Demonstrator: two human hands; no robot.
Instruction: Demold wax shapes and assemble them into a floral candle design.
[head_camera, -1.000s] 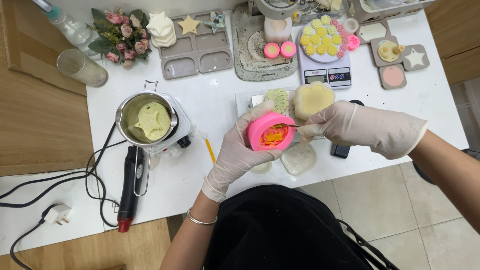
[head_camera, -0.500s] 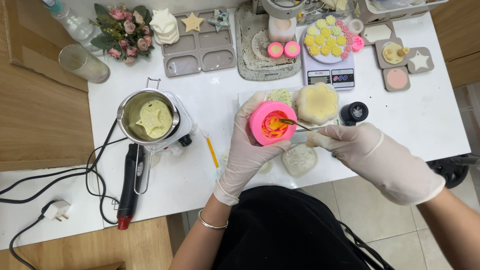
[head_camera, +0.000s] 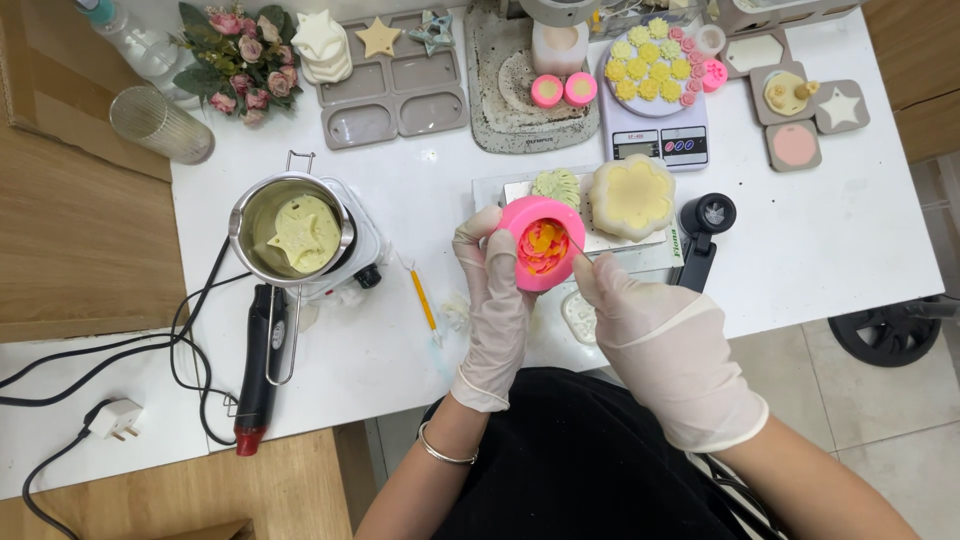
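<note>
My left hand, in a white glove, holds a round pink silicone mould tilted up above the white table. Inside the mould lies orange and yellow wax in a flower pattern. My right hand, also gloved, pinches a thin tool whose tip reaches into the mould's right side. Just behind the mould sit a pale green flower piece and a cream flower-shaped wax block on a light board.
A metal pot with pale wax stands on a small hotplate at left, a heat gun and cables beside it. A scale with a plate of small flowers, grey trays, a black holder and a yellow stick lie around.
My right hand has drawn in from the right and now sits just below the mould with the thin tool dipped into it. The mould has stayed in my left hand.
</note>
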